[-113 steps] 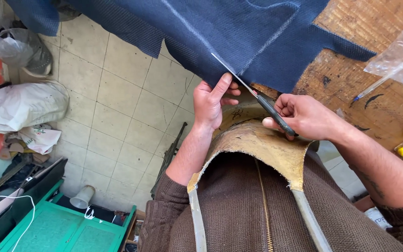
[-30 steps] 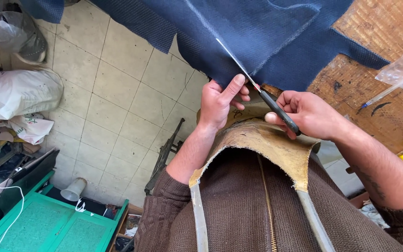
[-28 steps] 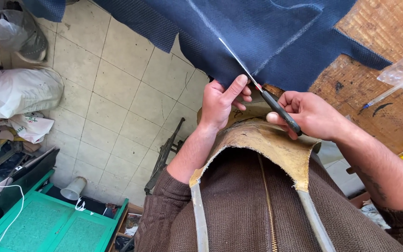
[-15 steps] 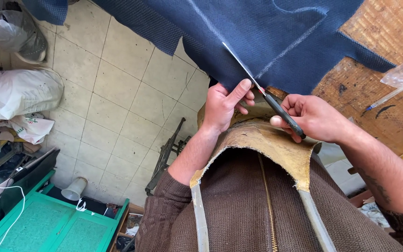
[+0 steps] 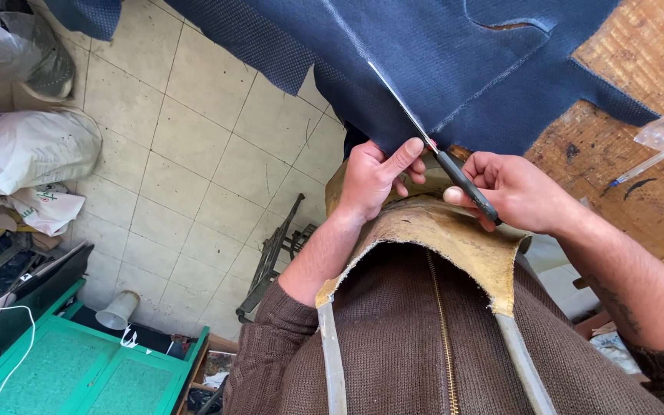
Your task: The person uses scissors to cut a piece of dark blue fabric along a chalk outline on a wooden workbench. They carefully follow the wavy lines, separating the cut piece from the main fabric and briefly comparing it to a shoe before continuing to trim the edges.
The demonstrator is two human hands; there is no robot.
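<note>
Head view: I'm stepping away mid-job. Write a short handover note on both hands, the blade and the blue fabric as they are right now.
Right hand: closed on the black handle of the blade, thin tip pointing up-left over the fabric.
Left hand: at the fabric's near edge beside the blade, thumb raised against it.
Fabric: dark blue, spread on the worn bench, part hanging over the tiled floor; a curved cut-out shows near the top.
Done: some shapes already cut out.
Left: cannot tell how far the present cut runs; the blade hides it.
</note>
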